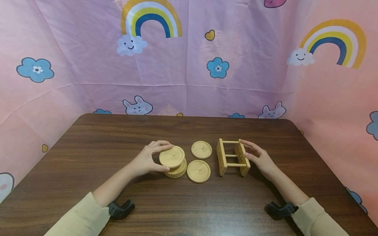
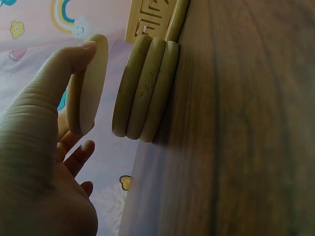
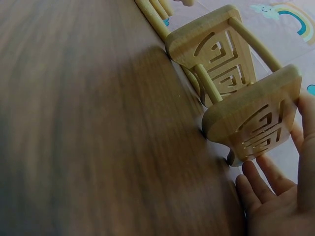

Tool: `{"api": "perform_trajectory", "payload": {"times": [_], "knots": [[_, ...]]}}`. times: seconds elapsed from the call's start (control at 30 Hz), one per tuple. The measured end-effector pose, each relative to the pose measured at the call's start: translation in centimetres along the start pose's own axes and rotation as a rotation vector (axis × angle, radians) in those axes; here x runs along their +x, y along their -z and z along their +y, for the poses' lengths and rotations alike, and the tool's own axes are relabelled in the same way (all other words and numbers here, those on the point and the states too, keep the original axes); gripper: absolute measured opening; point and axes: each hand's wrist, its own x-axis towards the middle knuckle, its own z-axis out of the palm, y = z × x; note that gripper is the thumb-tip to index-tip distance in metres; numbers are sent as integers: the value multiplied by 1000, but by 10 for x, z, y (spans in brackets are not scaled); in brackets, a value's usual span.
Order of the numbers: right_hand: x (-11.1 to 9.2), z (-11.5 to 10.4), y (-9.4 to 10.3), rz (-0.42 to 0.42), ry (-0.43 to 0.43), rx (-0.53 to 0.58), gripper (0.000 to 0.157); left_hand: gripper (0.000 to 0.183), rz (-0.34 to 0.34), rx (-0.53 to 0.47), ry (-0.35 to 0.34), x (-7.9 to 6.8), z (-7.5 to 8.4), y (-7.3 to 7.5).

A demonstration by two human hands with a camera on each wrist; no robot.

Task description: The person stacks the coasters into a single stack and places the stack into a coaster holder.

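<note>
My left hand (image 1: pixel 149 157) pinches the edge of a round wooden coaster (image 1: pixel 172 157) with an engraved plant motif. In the left wrist view, that coaster (image 2: pixel 88 86) is held apart from a stack of three coasters (image 2: pixel 145 91) on the table. Two more coasters lie flat: one farther back (image 1: pixel 201 150), one nearer (image 1: pixel 199 171), right beside the stack. My right hand (image 1: pixel 262 160) touches the right-hand side panel of a wooden coaster rack (image 1: pixel 231 155), its fingers fairly straight. The right wrist view shows cut-out patterns in the rack's panels (image 3: pixel 258 123), joined by rods.
Everything stands on a dark brown wooden table (image 1: pixel 189 209). Behind it and along the sides hangs a pink and purple cloth (image 1: pixel 251 82) printed with rainbows, flowers and rabbits. Black wrist bands sit at the left (image 1: pixel 121 209) and right (image 1: pixel 281 210) cuffs.
</note>
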Motion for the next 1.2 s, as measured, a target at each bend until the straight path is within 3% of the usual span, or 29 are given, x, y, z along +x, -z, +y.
{"api": "perform_trajectory", "payload": {"times": [0.77, 1.2], "knots": [[-1, -1, 0, -2, 6, 1, 50, 78, -71, 19, 9, -4, 0, -4], [-1, -1, 0, -3, 4, -3, 50, 76, -73, 33, -32, -5, -4, -7]]}}
